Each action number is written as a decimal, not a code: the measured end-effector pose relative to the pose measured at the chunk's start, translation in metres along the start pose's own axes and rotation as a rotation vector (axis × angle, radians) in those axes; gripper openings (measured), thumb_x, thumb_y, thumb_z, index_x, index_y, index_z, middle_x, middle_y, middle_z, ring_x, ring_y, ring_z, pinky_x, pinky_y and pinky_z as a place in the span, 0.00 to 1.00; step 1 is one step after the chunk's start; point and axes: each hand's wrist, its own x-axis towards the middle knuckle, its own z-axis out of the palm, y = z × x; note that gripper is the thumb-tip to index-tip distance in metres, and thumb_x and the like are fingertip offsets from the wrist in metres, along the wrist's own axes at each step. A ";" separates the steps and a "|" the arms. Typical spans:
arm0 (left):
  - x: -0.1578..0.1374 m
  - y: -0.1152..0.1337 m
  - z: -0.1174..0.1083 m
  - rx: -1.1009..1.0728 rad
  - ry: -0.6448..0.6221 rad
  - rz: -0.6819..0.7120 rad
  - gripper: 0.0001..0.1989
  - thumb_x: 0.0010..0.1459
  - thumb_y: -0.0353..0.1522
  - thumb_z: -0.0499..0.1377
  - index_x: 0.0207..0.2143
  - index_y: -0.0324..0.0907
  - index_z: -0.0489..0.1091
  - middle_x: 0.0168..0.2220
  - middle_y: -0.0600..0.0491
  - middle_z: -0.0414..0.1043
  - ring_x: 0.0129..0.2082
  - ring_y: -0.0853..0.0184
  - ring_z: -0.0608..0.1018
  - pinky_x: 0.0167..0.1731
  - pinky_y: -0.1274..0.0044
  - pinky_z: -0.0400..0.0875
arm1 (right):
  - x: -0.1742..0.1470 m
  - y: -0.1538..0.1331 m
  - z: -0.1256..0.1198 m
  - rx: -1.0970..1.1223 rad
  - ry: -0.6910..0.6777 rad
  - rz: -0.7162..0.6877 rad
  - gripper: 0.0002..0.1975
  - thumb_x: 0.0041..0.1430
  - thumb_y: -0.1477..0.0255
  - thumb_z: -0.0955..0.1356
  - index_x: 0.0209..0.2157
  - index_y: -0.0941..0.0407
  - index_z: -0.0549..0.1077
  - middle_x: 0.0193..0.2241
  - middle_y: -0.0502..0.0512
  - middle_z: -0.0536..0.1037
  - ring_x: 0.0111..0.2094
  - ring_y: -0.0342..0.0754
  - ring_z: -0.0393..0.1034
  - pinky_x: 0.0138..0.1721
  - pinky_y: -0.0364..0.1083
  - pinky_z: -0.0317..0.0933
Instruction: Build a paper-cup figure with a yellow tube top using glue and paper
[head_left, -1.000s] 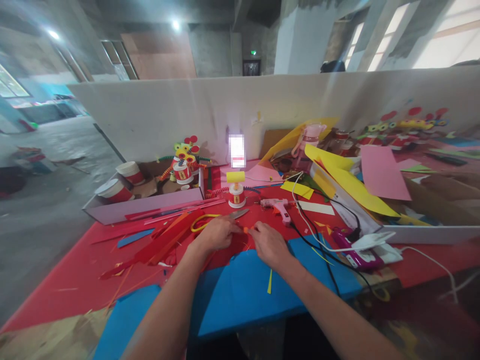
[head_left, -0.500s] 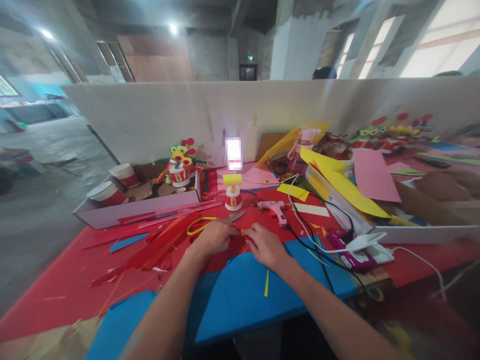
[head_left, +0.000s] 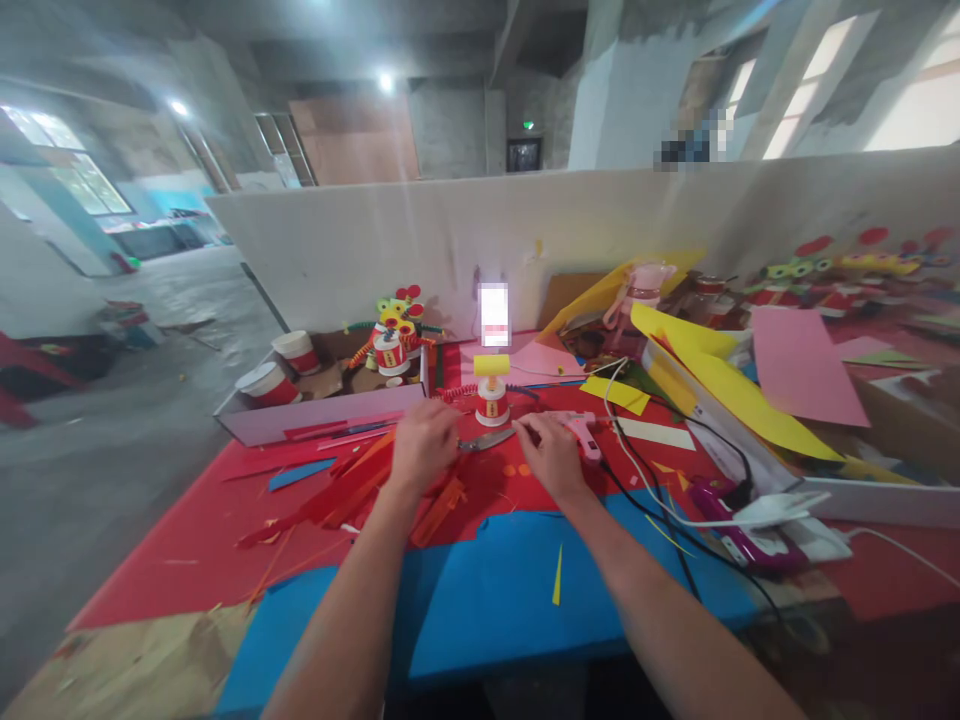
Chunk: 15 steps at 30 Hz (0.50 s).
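My left hand (head_left: 426, 445) is over the handle end of the scissors (head_left: 487, 440), its fingers curled; the handles are hidden beneath it, and I cannot see what it holds. My right hand (head_left: 551, 455) has thumb and fingers drawn together near the blade tip, beside the pink glue gun (head_left: 581, 432); anything pinched there is too small to make out. Two small orange discs (head_left: 517, 470) lie on the red sheet between my hands. Just behind the scissors stands a paper-cup figure (head_left: 492, 403) with a yellow roll (head_left: 492, 365) on top and coiled arms.
Blue card (head_left: 517, 580) covers the near edge. Red and orange strips (head_left: 337, 490) lie at left, below a box (head_left: 322, 415) with cups and a finished figure (head_left: 391, 350). Cables run to a purple power strip (head_left: 742, 530) at right, near a box of coloured paper (head_left: 735, 390).
My left hand has moved forward over the scissors' handles, and my right hand has moved forward toward the blade tip. Two orange discs now show where my hands were. The view has shifted left.
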 end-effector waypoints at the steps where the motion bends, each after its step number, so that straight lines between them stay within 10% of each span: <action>1: 0.002 -0.013 -0.004 0.049 0.056 -0.123 0.17 0.55 0.25 0.50 0.40 0.41 0.76 0.40 0.46 0.77 0.43 0.62 0.75 0.44 0.73 0.68 | -0.004 0.003 0.003 -0.005 -0.002 -0.002 0.13 0.65 0.67 0.61 0.29 0.55 0.71 0.27 0.54 0.77 0.30 0.47 0.70 0.33 0.43 0.59; 5: 0.007 -0.072 -0.009 0.243 -0.262 -0.494 0.17 0.56 0.27 0.50 0.39 0.41 0.78 0.38 0.44 0.79 0.41 0.56 0.78 0.40 0.71 0.70 | -0.012 0.012 0.009 0.000 -0.041 -0.022 0.13 0.66 0.67 0.61 0.28 0.55 0.70 0.26 0.53 0.76 0.29 0.46 0.69 0.33 0.42 0.58; 15: 0.011 -0.113 -0.001 0.387 -0.525 -0.430 0.14 0.56 0.30 0.52 0.37 0.41 0.78 0.40 0.42 0.79 0.42 0.56 0.79 0.40 0.73 0.70 | -0.006 0.028 0.007 0.014 -0.002 0.006 0.12 0.65 0.67 0.61 0.29 0.54 0.71 0.27 0.53 0.77 0.30 0.47 0.70 0.33 0.43 0.57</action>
